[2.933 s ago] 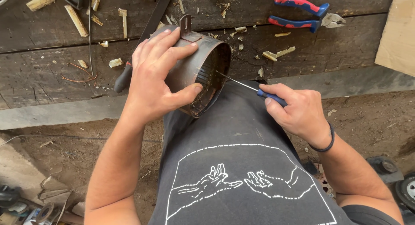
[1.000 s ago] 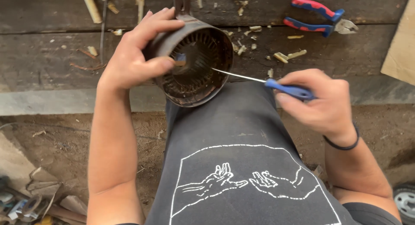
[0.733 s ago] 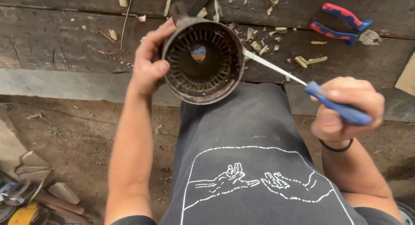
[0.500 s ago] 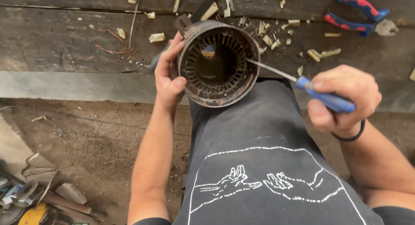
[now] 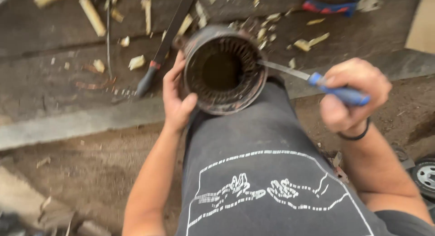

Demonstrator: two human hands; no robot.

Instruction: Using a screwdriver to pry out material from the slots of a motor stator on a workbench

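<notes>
A dark, rusty round motor stator [image 5: 225, 68] with slotted inner teeth rests against my lap, its open end facing up. My left hand [image 5: 176, 98] grips its left rim. A blue-handled screwdriver [image 5: 312, 79] is held in my right hand [image 5: 351, 95], and its metal tip touches the right inner edge of the stator. The frame is motion-blurred.
A worn wooden bench [image 5: 68, 64] behind is strewn with several light wood chips [image 5: 136, 61]. A long dark tool with a red band [image 5: 161, 55] lies beside the stator. Red-and-blue pliers [image 5: 335, 5] lie at the top right. Dirt floor sits below, a small wheel [image 5: 426, 175] at right.
My left hand slid from over the stator's top to its left rim, turning the open end toward me. The screwdriver stays at the right edge. The view shifted.
</notes>
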